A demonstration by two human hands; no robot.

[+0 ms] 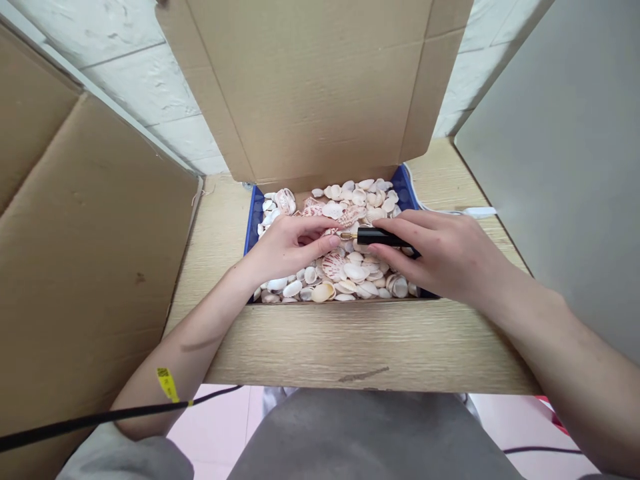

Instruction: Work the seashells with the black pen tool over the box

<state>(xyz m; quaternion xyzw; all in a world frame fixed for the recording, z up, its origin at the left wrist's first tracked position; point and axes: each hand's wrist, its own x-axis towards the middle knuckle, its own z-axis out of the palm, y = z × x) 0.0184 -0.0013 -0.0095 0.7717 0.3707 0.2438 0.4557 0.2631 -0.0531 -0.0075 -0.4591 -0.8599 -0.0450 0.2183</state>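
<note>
Between the thumb and fingers of my left hand (295,247) a small seashell (331,233) is pinched, mostly covered by the fingers. My right hand (445,253) grips a black pen-shaped hand drill (383,237) with a brass-coloured chuck, pointing left. Its tip meets or nearly meets the shell; I cannot tell whether it touches. Both hands are over a shallow blue-sided box (254,213) filled with white, cream and reddish-striped seashells (355,271). A large striped scallop shell (334,265) lies just below my fingers.
The box's raised cardboard lid (320,87) leans at the back near a white brick wall (140,80). A cardboard panel (100,233) stands left, a grey panel (565,167) right. A white cable (440,211) runs behind my right hand; a black cable (100,419) crosses my left forearm.
</note>
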